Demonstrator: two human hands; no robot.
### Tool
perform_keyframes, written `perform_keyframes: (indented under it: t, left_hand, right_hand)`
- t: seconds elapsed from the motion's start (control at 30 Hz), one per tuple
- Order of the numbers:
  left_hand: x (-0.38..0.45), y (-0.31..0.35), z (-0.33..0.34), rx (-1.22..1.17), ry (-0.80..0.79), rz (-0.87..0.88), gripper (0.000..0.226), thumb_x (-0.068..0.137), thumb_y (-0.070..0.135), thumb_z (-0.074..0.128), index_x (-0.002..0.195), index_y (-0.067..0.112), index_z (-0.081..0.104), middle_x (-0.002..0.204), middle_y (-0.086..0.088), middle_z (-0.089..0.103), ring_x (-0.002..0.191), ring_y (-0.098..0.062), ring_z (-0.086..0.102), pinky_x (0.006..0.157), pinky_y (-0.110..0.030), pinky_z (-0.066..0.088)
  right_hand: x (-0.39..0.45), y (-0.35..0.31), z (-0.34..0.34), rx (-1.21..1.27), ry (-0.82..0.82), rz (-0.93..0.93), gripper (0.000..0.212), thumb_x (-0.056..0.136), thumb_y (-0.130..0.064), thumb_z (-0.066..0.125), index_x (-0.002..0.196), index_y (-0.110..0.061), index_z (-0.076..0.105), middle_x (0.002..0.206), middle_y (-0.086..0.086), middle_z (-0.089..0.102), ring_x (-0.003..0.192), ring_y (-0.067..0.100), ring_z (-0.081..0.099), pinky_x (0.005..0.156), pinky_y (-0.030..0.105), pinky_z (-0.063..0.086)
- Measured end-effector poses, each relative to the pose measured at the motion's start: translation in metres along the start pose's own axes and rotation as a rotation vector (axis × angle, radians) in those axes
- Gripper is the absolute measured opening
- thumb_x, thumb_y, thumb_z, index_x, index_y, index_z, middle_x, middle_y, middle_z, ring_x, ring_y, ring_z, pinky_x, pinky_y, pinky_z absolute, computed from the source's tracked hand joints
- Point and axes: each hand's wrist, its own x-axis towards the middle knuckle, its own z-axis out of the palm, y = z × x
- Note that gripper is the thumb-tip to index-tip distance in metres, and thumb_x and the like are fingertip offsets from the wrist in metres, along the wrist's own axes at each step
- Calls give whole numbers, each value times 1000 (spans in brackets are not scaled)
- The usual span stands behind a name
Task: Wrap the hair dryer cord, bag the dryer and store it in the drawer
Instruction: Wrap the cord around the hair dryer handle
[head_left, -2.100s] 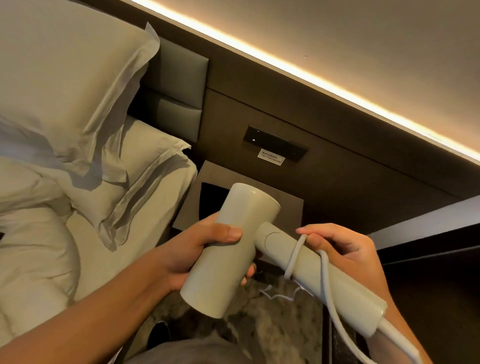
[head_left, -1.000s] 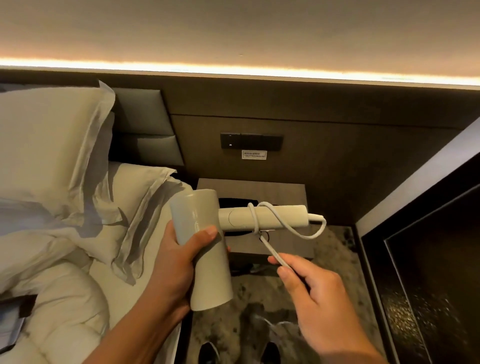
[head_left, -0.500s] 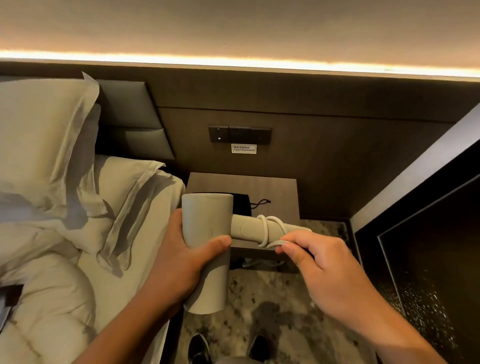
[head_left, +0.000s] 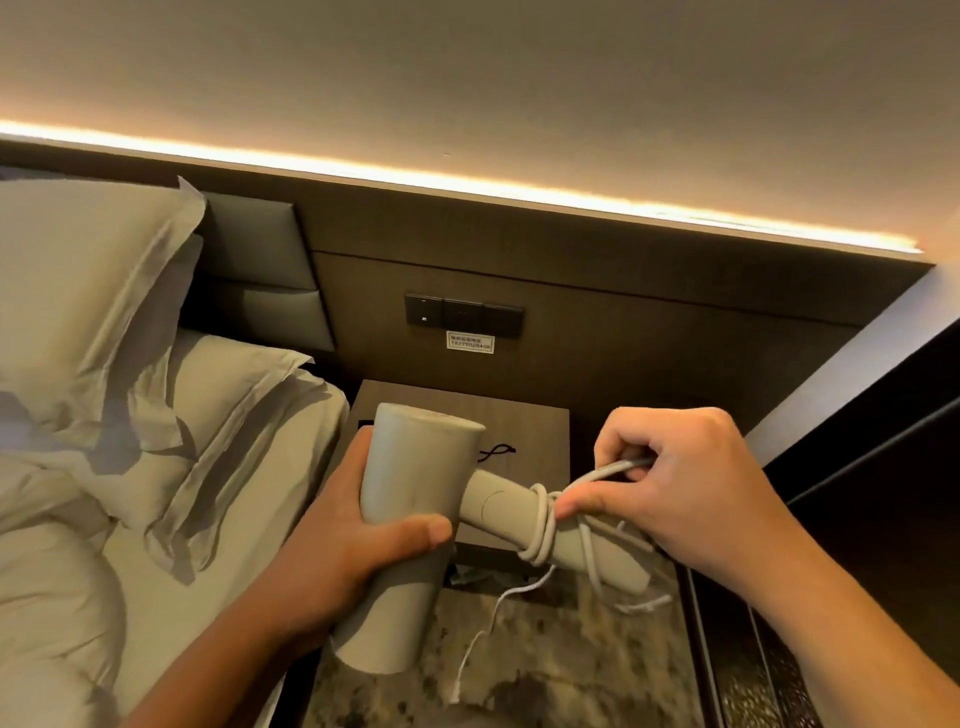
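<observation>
From your head camera, your left hand grips the barrel of the hair dryer, thumb across its front. Your right hand pinches the cord, looped several times around the handle just left of your fingers. Beyond both hands stands the counter.

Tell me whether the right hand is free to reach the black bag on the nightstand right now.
Probably not yet. The right hand holds the cord, mid-wrap on the hair dryer handle. The black bag lies just behind, mostly hidden by the dryer, which the left hand grips.
</observation>
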Motion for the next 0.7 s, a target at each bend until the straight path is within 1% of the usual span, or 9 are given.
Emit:
perform_keyframes:
  t: [0.07,0.17,0.23,0.3,0.4,0.53,0.57,0.63,0.7]
  left_hand:
    - [2,4,-6,-29,-30,-4,81,37,67,85,109,67,50,105,8,68,95,-22,72,72,-34,61]
    - [3,10,-19,-54,-103,-13,88,30,77,86,110,64,53,103,4,71,95,-27,73,73,-35,61]
    - [3,11,-29,-84,-126,-32,90,31,73,89,114,62,55,103,2,73,95,-30,73,72,-36,61]
    - [3,9,-38,-134,-135,-50,91,34,66,92,118,56,58,106,-5,72,93,-34,72,73,-40,60]
    - [3,6,-47,-204,-141,-66,84,36,61,94,113,52,62,101,-4,74,86,-30,74,68,-35,60]
    - [5,0,-58,-290,-127,-136,107,37,54,97,131,31,52,95,-10,75,77,-33,73,62,-38,60]
    - [6,0,-62,-303,-128,-140,105,37,52,98,130,32,53,95,-11,75,77,-34,73,62,-39,60]
    - [5,0,-70,-345,-151,-142,89,40,48,98,120,39,62,95,-12,76,77,-35,73,62,-40,60]
    - [4,0,-77,-395,-201,-147,73,44,46,98,110,41,69,96,-13,76,78,-35,73,64,-41,61]
  right_hand:
    - [3,1,2,86,-9,42,48,46,-66,83,56,-23,62,55,-7,62,50,9,56,45,20,45]
    - [10,1,7,169,-46,49,54,39,-66,86,57,-22,60,58,-10,63,48,5,54,43,17,45]
    - [14,-1,12,216,-79,35,55,39,-66,87,60,-21,62,56,-9,62,47,3,52,43,15,44]
    - [19,-2,20,261,-104,29,56,39,-67,86,60,-20,63,54,-7,61,46,3,49,43,15,44]
    - [29,-3,33,370,-163,39,54,43,-64,87,63,-19,65,54,-3,62,47,4,50,46,16,46]
    - [43,-4,48,544,-218,58,42,52,-56,87,67,-21,68,61,-3,63,54,6,53,51,15,47]
    - [46,-5,52,577,-231,62,39,54,-53,88,68,-23,68,61,-4,63,55,6,54,52,15,47]
    - [49,-8,61,680,-275,67,36,56,-49,89,71,-24,69,63,-5,63,58,5,55,54,15,47]
    - [51,-14,71,813,-331,70,38,54,-52,89,73,-25,70,66,-7,63,62,3,56,57,15,47]
